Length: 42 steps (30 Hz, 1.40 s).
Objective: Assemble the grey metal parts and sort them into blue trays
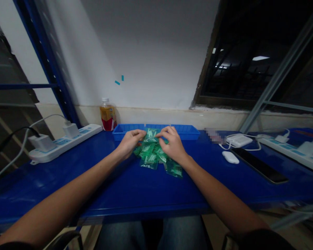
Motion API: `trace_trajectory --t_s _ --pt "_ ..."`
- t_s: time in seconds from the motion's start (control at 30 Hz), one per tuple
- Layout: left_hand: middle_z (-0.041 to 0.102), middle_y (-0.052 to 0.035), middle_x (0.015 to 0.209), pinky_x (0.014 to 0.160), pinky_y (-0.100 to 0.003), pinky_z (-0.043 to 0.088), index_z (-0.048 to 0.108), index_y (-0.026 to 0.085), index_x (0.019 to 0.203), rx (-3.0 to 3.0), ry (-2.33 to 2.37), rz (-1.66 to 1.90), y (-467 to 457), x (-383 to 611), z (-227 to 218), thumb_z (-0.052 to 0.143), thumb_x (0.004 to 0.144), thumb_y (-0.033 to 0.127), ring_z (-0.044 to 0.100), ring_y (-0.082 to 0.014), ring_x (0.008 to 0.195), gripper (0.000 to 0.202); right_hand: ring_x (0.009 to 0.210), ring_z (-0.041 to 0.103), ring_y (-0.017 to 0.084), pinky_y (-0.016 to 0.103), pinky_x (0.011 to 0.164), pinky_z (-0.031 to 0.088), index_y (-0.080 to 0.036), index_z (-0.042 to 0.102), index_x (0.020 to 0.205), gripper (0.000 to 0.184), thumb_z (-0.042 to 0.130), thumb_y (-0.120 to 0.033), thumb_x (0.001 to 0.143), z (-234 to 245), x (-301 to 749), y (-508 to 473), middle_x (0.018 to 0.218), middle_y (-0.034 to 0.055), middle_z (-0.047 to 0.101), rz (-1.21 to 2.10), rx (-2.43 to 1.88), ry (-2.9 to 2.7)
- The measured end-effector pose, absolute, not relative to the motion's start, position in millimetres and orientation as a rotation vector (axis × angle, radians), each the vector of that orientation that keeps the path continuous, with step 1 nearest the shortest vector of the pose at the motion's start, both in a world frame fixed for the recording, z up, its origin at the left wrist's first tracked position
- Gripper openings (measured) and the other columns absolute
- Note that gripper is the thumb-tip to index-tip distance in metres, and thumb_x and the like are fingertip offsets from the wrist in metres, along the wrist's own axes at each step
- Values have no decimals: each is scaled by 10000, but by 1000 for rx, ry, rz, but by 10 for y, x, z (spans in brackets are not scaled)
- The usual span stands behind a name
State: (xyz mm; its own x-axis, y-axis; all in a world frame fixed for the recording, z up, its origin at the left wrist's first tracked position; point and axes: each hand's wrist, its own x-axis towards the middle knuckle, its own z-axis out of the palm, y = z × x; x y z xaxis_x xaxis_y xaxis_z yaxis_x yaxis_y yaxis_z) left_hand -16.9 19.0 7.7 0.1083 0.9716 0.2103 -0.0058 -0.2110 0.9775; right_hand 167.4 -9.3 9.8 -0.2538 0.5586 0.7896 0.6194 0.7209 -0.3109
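A small green plastic bag (151,134) with pale contents is held up between my two hands. My left hand (130,141) pinches its left edge, fingers closed. My right hand (171,143) has its thumb and fingertips closed on the right edge. Right below lies a pile of similar green bags (149,160), several of them overlapping on the blue table. What is inside the bags is too blurred to name. Just behind my hands stands a long blue plastic tray (189,132), partly hidden by them.
A drink bottle (108,114) stands by the wall, left of the tray. Power strips with plugs lie on the left (65,142) and right (294,150). A phone (259,165), a white earbud case (230,157) and a white charger with cable (239,140) lie right on the blue table (143,194).
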Motion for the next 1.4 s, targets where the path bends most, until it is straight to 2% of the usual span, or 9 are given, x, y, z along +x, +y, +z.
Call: trace_trajectory --t_s 0.13,0.27,0.43,0.6,0.7,0.8,0.87,1.1,1.4 --pt "588 -23 750 531 -212 425 591 146 833 1671 977 1462 204 -176 50 635 717 376 561 -139 681 262 797 542 184 322 777 410 -196 682 761 148 538 -222 778 96 1674 -25 778 37 614 284 -1057 -1724" --pt "618 -42 834 662 -264 472 609 158 852 2136 947 1489 137 -166 67 563 781 239 581 -156 779 118 615 548 142 250 570 389 -149 656 695 372 505 -471 806 134 1674 7 638 36 610 967 -1095 -1352" --pt "568 -67 1008 892 -357 429 627 179 799 2558 844 1450 81 -167 66 505 801 136 543 -185 989 129 501 516 96 201 444 306 -139 594 666 223 666 -350 663 160 1672 6 581 2 585 1291 -978 -1107" --pt "488 -78 1076 924 -387 414 663 185 778 2463 1064 1527 132 -182 47 530 781 176 499 -214 1048 134 537 535 106 208 482 336 -167 566 751 201 659 -280 613 119 1657 24 623 -28 590 1125 -986 -1255" --pt "559 -75 945 775 -337 466 685 183 823 2216 1152 1453 167 -184 63 560 777 279 542 -217 929 164 607 546 128 238 566 397 -189 547 769 159 619 -287 666 109 1660 14 653 -23 584 822 -981 -1392" --pt "616 -79 755 590 -284 439 682 139 787 1840 1106 1319 200 -185 74 490 812 477 562 -194 705 389 729 561 155 282 683 429 -200 577 757 50 554 -238 735 117 1664 -39 759 11 609 478 -937 -1631" --pt "598 -73 648 494 -255 385 660 113 756 1586 1057 1262 221 -189 75 438 810 566 526 -159 563 507 825 564 176 316 768 429 -211 607 768 93 517 -188 760 121 1662 -85 830 27 618 319 -893 -1800" --pt "495 30 527 419 -179 297 618 117 690 1285 1038 1244 282 -259 152 722 599 271 399 -49 414 207 937 526 205 341 861 398 -212 646 887 160 538 -176 776 82 1675 -67 926 62 564 20 -963 -1878" --pt "519 6 549 536 -237 412 571 112 666 1151 1191 1570 629 -668 120 705 616 300 484 -93 492 237 813 511 194 330 790 368 -200 635 878 124 543 -258 819 24 1684 -1 784 34 620 39 -1119 -2002"
